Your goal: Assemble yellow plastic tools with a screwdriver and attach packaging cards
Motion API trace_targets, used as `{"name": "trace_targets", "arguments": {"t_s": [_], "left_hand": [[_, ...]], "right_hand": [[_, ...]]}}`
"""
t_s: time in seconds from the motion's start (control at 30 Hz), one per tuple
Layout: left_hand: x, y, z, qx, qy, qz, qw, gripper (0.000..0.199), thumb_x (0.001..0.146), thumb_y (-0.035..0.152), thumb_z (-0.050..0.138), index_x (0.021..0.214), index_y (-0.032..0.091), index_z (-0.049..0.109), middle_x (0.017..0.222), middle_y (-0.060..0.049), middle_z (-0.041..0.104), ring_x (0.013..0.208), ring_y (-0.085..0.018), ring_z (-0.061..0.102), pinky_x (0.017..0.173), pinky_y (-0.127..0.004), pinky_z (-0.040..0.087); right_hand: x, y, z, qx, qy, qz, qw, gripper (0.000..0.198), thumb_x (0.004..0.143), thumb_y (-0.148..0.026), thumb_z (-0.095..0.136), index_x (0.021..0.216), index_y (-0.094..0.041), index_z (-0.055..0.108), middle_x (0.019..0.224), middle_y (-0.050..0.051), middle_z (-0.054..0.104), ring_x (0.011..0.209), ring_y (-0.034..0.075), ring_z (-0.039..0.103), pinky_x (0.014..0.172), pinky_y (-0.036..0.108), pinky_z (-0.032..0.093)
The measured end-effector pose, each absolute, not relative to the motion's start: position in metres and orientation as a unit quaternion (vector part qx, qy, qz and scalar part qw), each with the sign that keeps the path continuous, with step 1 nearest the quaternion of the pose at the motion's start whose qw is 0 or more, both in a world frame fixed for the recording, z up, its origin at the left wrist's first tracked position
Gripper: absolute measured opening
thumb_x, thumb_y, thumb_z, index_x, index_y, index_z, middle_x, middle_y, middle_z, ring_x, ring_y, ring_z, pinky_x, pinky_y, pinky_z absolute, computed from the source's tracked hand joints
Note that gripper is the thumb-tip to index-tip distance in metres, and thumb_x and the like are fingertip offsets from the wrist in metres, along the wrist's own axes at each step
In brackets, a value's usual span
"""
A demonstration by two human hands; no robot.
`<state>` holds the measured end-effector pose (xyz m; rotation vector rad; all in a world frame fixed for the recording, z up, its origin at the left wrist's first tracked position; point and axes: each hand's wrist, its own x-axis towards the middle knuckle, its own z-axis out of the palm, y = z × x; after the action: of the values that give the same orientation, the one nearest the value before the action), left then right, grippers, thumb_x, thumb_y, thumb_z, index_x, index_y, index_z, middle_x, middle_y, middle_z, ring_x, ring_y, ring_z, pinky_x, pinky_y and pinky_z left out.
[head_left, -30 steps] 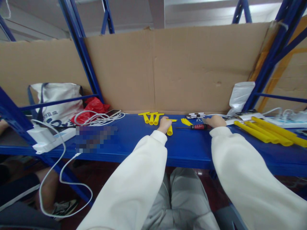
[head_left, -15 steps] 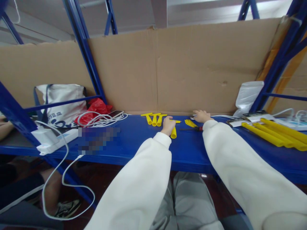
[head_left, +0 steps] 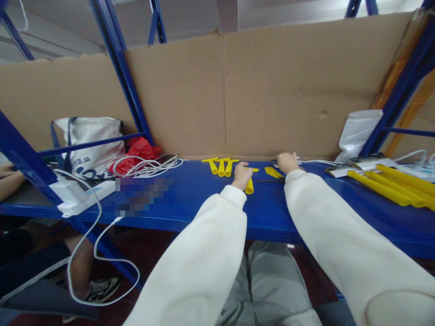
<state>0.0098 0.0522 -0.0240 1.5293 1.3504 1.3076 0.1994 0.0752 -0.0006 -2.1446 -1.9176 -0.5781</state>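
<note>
Beside three yellow T-pieces, the left grip holds one T-piece; whether the right grip holds anything, I cannot tell.

From a head-worn camera, we look forward and down past close-by white sleeves to a blue worktop and cardboard beyond.
</note>
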Motion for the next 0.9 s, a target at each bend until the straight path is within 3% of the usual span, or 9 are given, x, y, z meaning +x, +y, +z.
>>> {"name": "trace_targets", "arguments": {"t_s": [0.17,0.3,0.53,0.63,0.73,0.9], "left_hand": [[0.010,0.050,-0.022,0.581,0.513,0.528,0.348,0.031,0.076,0.007,0.059,0.106,0.012,0.066,0.116,-0.014,0.066,0.112,-0.024,0.061,0.096,-0.030,0.045],[0.012,0.051,-0.020,0.576,0.473,0.552,0.374,0.014,0.081,0.017,0.059,0.088,0.012,0.070,0.099,-0.013,0.072,0.105,-0.025,0.065,0.095,-0.032,0.047],[0.016,0.039,-0.007,0.506,0.402,0.572,0.505,0.019,0.089,0.021,0.054,0.090,0.010,0.068,0.090,-0.013,0.073,0.091,-0.023,0.070,0.087,-0.036,0.053],[0.014,0.034,-0.003,0.505,0.428,0.566,0.491,0.017,0.082,0.008,0.053,0.087,0.010,0.069,0.080,-0.009,0.073,0.092,-0.025,0.070,0.087,-0.037,0.054],[0.012,0.033,-0.003,0.503,0.465,0.563,0.462,0.027,0.071,-0.002,0.050,0.084,0.011,0.070,0.075,-0.006,0.072,0.091,-0.025,0.070,0.084,-0.034,0.055],[0.011,0.041,-0.008,0.507,0.456,0.563,0.467,0.032,0.065,-0.005,0.046,0.081,0.011,0.069,0.082,-0.009,0.073,0.089,-0.023,0.070,0.081,-0.030,0.055]], "right_hand": [[0.195,0.068,0.008,-0.674,-0.672,-0.233,0.200,0.044,0.088,-0.012,0.035,0.116,-0.017,0.069,0.116,0.018,0.063,0.109,0.031,0.051,0.089,0.043,0.033],[0.182,0.056,0.012,-0.592,-0.722,-0.243,0.261,0.044,0.089,-0.014,0.036,0.120,-0.017,0.068,0.114,0.017,0.062,0.106,0.031,0.051,0.089,0.044,0.037],[0.153,0.036,-0.008,-0.452,-0.818,-0.139,0.329,0.034,0.090,-0.020,0.046,0.111,-0.020,0.073,0.102,0.011,0.068,0.095,0.022,0.060,0.086,0.035,0.047],[0.146,0.031,-0.013,-0.419,-0.835,-0.092,0.345,0.029,0.087,-0.019,0.050,0.102,-0.021,0.075,0.100,0.009,0.069,0.091,0.019,0.063,0.084,0.032,0.049],[0.147,0.029,-0.010,-0.425,-0.830,-0.073,0.353,0.027,0.084,-0.015,0.051,0.095,-0.019,0.076,0.100,0.009,0.070,0.093,0.019,0.065,0.087,0.032,0.049],[0.164,0.025,-0.001,-0.578,-0.717,-0.113,0.373,0.032,0.084,-0.015,0.046,0.104,-0.012,0.072,0.107,0.014,0.069,0.103,0.023,0.062,0.095,0.032,0.045]]}}
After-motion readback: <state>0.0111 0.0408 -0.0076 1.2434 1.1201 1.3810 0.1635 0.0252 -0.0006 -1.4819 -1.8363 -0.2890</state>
